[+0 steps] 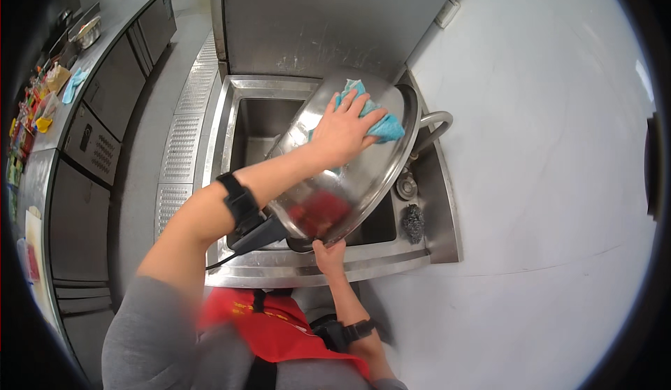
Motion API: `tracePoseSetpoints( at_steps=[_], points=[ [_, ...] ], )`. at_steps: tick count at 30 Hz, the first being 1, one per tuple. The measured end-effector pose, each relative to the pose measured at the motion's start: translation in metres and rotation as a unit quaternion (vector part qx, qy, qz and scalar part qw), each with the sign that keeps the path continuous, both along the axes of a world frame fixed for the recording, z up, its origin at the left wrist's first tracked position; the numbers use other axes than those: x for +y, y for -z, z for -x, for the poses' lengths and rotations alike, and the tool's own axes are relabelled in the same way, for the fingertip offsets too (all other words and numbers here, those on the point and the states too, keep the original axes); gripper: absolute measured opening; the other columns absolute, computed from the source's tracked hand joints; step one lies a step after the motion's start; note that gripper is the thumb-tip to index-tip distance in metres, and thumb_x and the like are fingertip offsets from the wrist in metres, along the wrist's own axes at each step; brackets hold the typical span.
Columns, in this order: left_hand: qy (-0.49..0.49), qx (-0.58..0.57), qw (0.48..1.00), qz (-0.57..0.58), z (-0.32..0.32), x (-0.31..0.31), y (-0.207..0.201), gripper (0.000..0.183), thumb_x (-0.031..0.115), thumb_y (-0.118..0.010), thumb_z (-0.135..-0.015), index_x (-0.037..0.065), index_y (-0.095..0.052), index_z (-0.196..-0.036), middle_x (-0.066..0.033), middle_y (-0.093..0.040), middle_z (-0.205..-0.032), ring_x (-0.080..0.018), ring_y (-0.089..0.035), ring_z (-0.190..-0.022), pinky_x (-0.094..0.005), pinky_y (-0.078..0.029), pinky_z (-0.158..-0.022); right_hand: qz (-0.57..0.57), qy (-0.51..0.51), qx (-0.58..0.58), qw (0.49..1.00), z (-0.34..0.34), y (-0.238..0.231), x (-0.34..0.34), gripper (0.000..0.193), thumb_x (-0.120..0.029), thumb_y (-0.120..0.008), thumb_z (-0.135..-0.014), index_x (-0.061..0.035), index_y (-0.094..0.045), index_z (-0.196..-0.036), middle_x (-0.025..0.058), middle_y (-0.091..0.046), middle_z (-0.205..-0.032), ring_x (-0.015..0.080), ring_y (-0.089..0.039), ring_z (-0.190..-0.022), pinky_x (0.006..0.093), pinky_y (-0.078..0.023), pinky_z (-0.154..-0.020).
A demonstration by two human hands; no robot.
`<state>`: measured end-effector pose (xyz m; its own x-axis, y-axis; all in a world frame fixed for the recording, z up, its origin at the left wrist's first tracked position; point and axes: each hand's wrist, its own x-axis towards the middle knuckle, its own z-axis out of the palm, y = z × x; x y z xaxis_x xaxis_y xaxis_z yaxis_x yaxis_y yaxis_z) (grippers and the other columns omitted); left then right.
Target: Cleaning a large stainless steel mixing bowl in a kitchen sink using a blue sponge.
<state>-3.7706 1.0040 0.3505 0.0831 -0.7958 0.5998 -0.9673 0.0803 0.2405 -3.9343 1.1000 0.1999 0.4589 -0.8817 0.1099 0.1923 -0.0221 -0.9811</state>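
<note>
A large, shiny stainless steel basin (307, 198) is held tilted over the sink (241, 86). My left hand (347, 130) presses a blue cloth (386, 126) against the metal, its fingers bent over the cloth. Lower down, my right hand (328, 256) grips the basin's near rim, thumb on top; the rest of its fingers are mostly hidden. Red from my apron (279, 327) reflects in the basin's surface. Under my left forearm a dark grey, handle-like piece (260, 237) with a thin cord sticks out beside the basin; what it belongs to is unclear.
A curved metal tap (439, 119) rises at the sink's right. A round metal fitting (406, 185) and a steel wool scourer (412, 224) lie on the right ledge. A steel panel (314, 23) stands behind. Far left runs a counter (115, 30) with packets, a bowl and another blue cloth.
</note>
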Motion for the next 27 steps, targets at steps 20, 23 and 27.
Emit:
tracePoseSetpoints(
  at_steps=[20, 23, 27],
  points=[
    [0.074, 0.040, 0.996, -0.036, -0.004, 0.126, 0.051, 0.080, 0.012, -0.067, -0.053, 0.024, -0.037, -0.126, -0.0158, -0.024, -0.134, -0.0376, -0.018, -0.125, -0.0542, -0.019, -0.098, 0.105, -0.031, 0.016, 0.994, -0.042, -0.130, -0.077, 0.051, 0.008, -0.037, -0.062, 0.0057, -0.037, -0.113, 0.0134, -0.049, -0.105, 0.0183, -0.048, -0.098, 0.0255, -0.035, -0.086],
    [0.048, 0.025, 0.998, -0.013, -0.027, 0.111, 0.050, 0.081, 0.013, -0.068, -0.051, 0.025, -0.038, -0.125, -0.0141, -0.026, -0.133, -0.0360, -0.020, -0.125, -0.0546, -0.018, -0.099, 0.114, -0.025, 0.023, 0.993, -0.036, -0.123, -0.073, 0.051, 0.008, -0.037, -0.063, 0.0054, -0.036, -0.114, 0.0120, -0.047, -0.106, 0.0165, -0.047, -0.096, 0.0245, -0.036, -0.085],
    [-0.050, 0.229, 0.972, 0.007, -0.094, 0.047, 0.029, 0.048, 0.029, -0.049, -0.080, 0.015, -0.036, -0.125, -0.0167, -0.034, -0.126, -0.0377, -0.042, -0.108, -0.0441, -0.037, -0.087, 0.118, -0.009, 0.047, 0.992, -0.034, -0.114, -0.069, 0.051, 0.007, -0.038, -0.064, 0.0059, -0.036, -0.115, 0.0100, -0.048, -0.105, 0.0147, -0.048, -0.092, 0.0237, -0.038, -0.082]
  ],
)
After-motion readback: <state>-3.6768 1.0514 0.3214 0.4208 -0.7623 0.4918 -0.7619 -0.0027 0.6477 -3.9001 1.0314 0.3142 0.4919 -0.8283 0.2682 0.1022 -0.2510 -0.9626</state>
